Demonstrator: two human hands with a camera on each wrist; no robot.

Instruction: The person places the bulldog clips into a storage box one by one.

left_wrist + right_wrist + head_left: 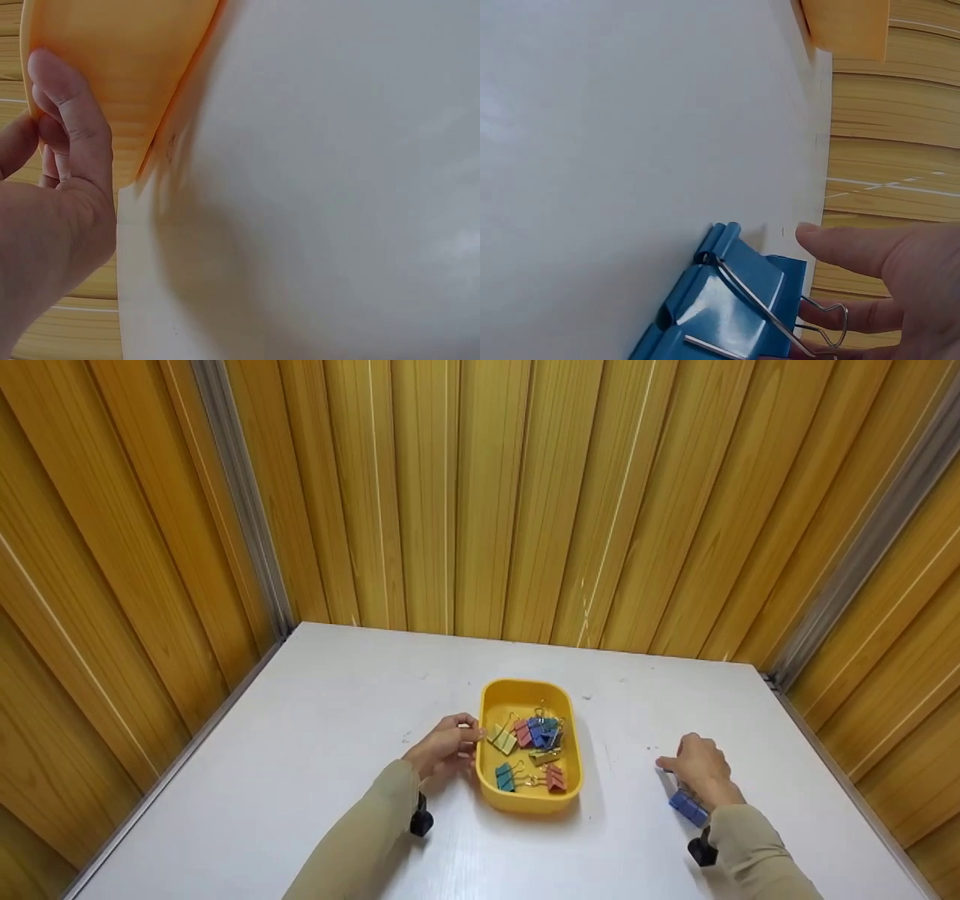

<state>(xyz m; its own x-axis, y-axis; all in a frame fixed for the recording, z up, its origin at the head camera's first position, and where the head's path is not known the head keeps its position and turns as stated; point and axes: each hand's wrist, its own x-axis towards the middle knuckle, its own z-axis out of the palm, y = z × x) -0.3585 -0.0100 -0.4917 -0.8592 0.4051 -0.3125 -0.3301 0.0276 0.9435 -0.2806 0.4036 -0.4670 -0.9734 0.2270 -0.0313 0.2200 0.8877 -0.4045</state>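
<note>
My left hand (448, 744) is at the left side of a yellow plastic box (491, 796), thumb at the rim and curled fingers along the outer wall; the left wrist view shows this hand (79, 150) gripping the box's edge (142, 67). Inside the box lie a pale yellow binder clip (502, 739), a teal clip (505, 778), a red clip (555, 778) and several others. At the right, my right hand (699, 769) hovers over blue binder clips (688, 808). In the right wrist view the thumb stands apart from the fingers, which reach behind the clips' wire handles (832, 322).
The box and the blue clips stand on a white table (360, 682). Wood-patterned panels (487, 510) rise behind it and at both sides, with grey metal posts (244, 495) at the corners. Each wrist carries a black device (421, 819).
</note>
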